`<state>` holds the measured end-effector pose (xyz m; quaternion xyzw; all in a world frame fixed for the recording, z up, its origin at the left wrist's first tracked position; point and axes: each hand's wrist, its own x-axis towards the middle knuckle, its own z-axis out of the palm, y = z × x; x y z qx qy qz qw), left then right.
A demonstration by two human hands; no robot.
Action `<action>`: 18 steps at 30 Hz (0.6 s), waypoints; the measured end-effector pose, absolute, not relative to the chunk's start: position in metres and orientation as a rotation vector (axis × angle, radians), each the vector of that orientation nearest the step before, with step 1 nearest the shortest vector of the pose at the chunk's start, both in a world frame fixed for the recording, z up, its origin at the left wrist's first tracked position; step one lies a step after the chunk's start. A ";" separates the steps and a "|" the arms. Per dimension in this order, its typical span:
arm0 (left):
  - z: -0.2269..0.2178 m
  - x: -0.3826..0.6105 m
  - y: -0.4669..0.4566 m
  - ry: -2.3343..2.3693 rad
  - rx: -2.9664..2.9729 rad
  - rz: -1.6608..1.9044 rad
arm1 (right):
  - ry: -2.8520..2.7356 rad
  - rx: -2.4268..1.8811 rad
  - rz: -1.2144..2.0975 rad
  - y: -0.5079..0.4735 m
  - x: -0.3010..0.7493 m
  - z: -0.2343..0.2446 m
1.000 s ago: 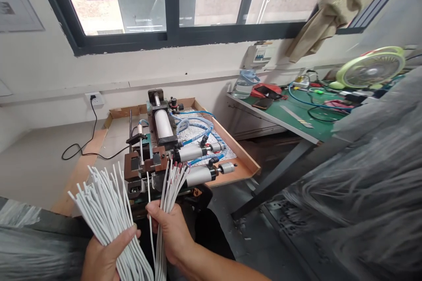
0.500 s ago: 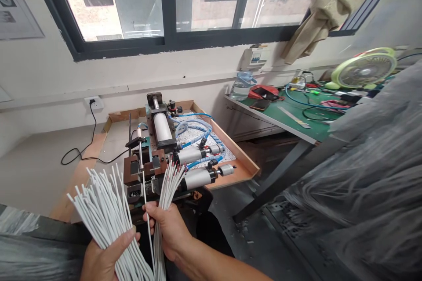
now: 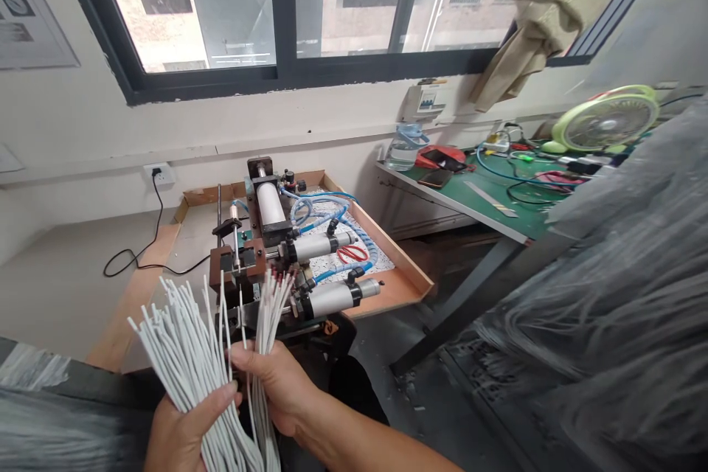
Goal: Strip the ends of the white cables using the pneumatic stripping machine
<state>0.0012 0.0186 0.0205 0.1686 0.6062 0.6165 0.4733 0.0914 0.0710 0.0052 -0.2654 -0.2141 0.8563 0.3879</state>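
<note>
I see the left hand (image 3: 185, 431) closed around a thick fan of thin white sheathed wires (image 3: 177, 343). Their plain cut ends point up, in front of the near left corner of the wooden tray (image 3: 403, 273). The right hand (image 3: 276, 383) grips a thinner bundle of white wires with reddish tips (image 3: 271, 302). It is held just before the small pneumatic machine with silver cylinders and blue hoses (image 3: 276, 236), which stands at the near edge of this tray. I judge the reddish tips to be finished ends, so the smaller part seems done and the bigger fan is left to do.
</note>
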 end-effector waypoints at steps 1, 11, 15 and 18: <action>0.022 0.004 0.019 1.466 0.424 1.512 | -0.588 -0.671 2.155 0.069 0.092 0.004; 0.011 -0.003 0.008 1.487 0.327 1.458 | -0.671 -0.860 1.911 0.060 0.104 -0.010; 0.007 -0.007 0.006 1.488 0.280 1.441 | -0.666 -0.869 1.915 0.059 0.104 -0.010; 0.006 -0.009 0.006 1.501 0.277 1.437 | -0.719 -0.901 1.863 0.060 0.103 -0.013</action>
